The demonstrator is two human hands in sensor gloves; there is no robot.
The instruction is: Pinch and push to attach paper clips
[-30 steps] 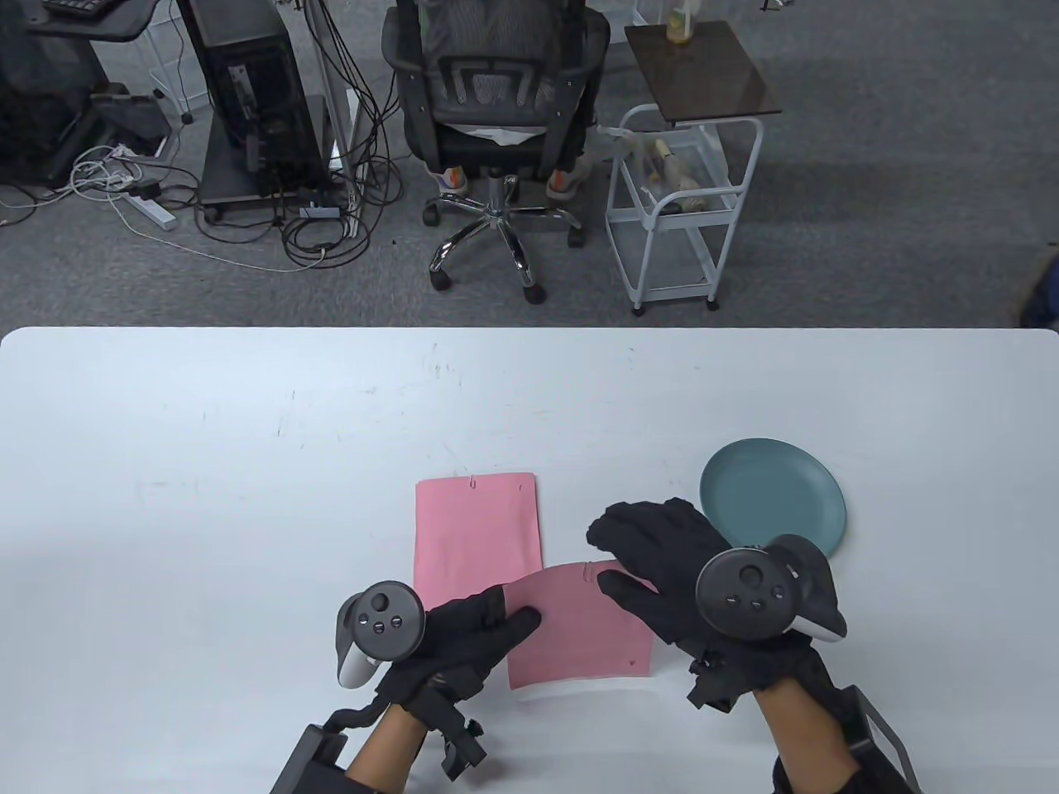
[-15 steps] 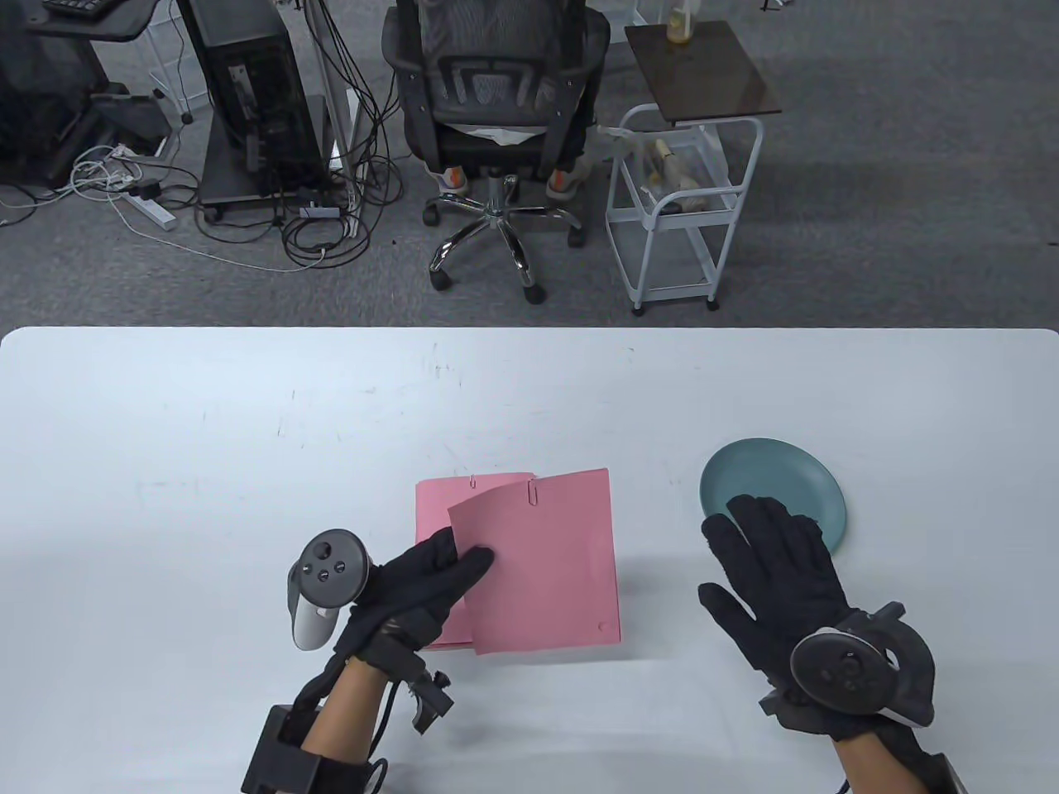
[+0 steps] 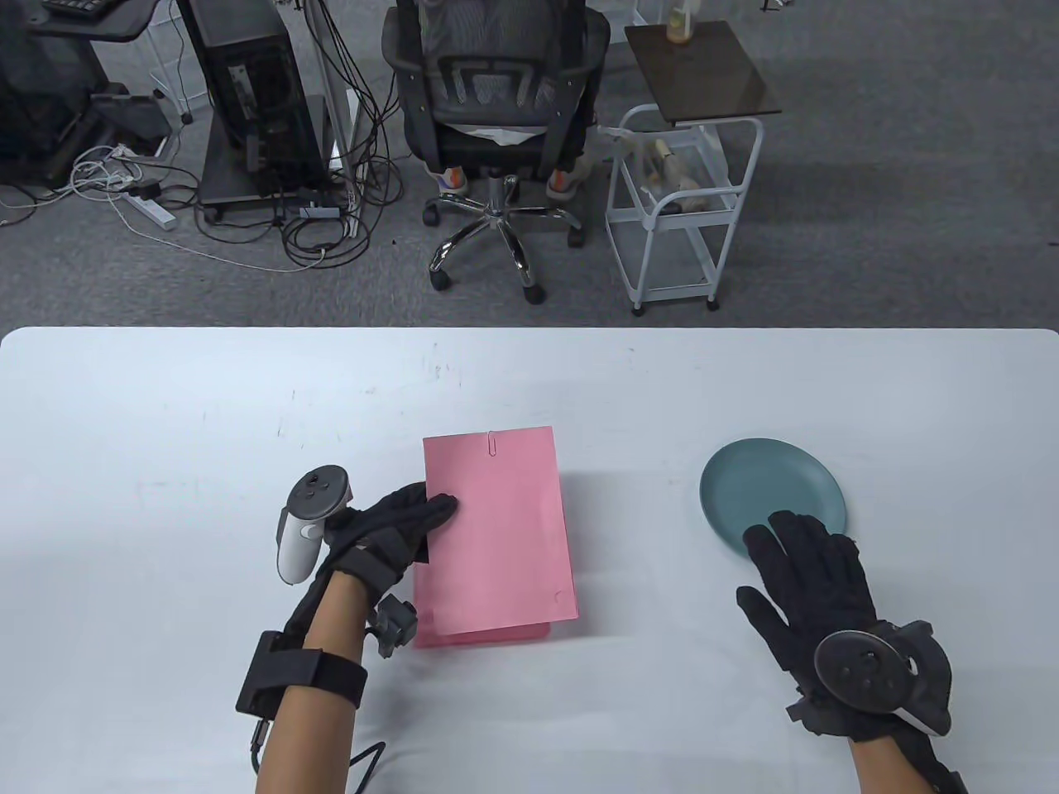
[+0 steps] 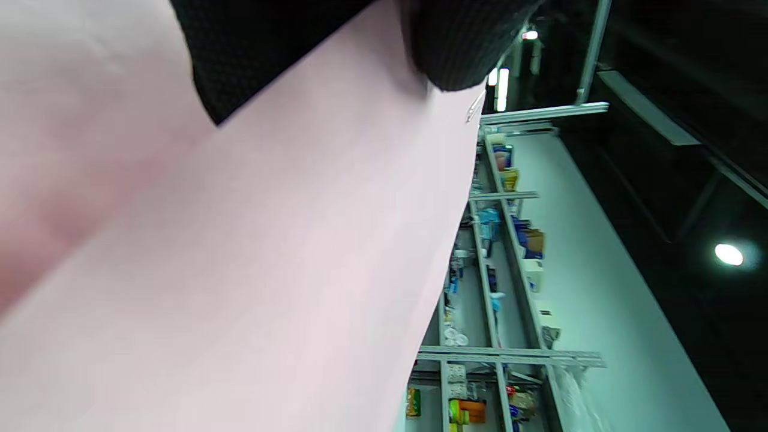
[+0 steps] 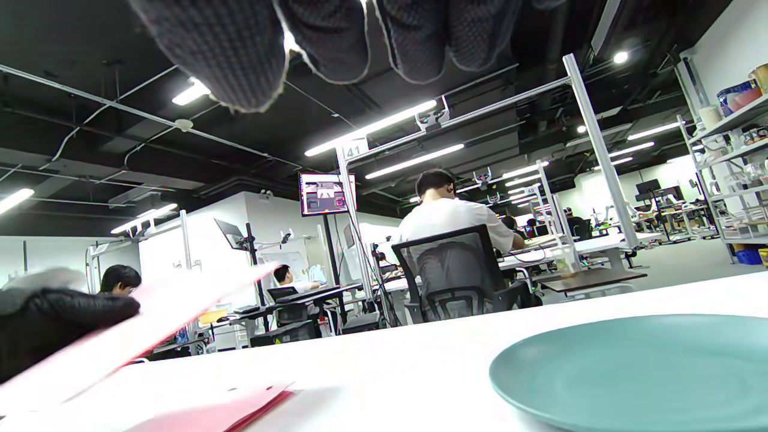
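A pink paper with a paper clip on its far edge is held above another pink paper that lies on the white table. My left hand grips the upper paper at its left edge; the right wrist view shows that paper lifted and tilted over the lower one. In the left wrist view the paper fills the frame, with the clip at its edge. My right hand is open and empty, fingers spread by the teal plate.
The teal plate lies at the right of the table. Beyond the table's far edge stand an office chair and a white cart.
My left hand moved the clipped pink paper up and left, over the other pink paper. My right hand let go, drew back to the right and now hovers by the plate.
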